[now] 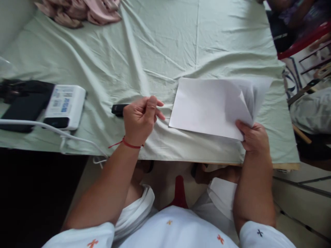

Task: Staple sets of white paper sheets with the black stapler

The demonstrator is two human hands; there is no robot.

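My right hand (254, 137) grips a small stack of white paper sheets (204, 103) at its near right corner, thumb on top. The sheets lie on the green cloth, and their right side is bent and lifted so that several layers show. To the left of the paper, my left hand (141, 119) hovers over the cloth, with a red string around its wrist. Its fingers are loosely bent, two tips apart and pointing towards the paper, and no held thing shows. Behind it a small black object (119, 110) is partly hidden; I cannot tell its kind.
A pale green cloth (160, 41) with wrinkles covers the table. On the left are a white power bank (67, 105), a dark flat case (28, 103) and a white cable (51, 127). Pinkish fabric (85, 12) lies at the back. Another person (297, 13) sits beyond the right edge.
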